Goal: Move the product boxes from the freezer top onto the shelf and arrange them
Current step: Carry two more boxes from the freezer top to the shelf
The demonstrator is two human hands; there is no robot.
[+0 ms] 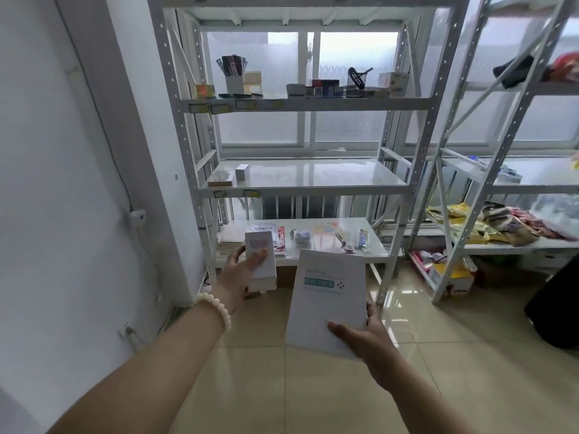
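My left hand [239, 277] grips a small white box [261, 264] with a printed code on its face, held upright at waist height. My right hand [360, 336] holds a large flat white box [327, 296] by its lower right corner; a teal label shows near its top. Both boxes hang in front of the white metal shelf unit [300, 189]. Its middle shelf bears a small white box [242, 172] and a flat brown-edged box [221, 180] at the left end. The freezer is out of view.
The upper shelf [307, 103] carries pen cups and small boxes. The low shelf [326, 239] holds packets and papers. A second rack [501, 183] with snack bags stands to the right. A white wall [62, 183] is at left; tiled floor lies below.
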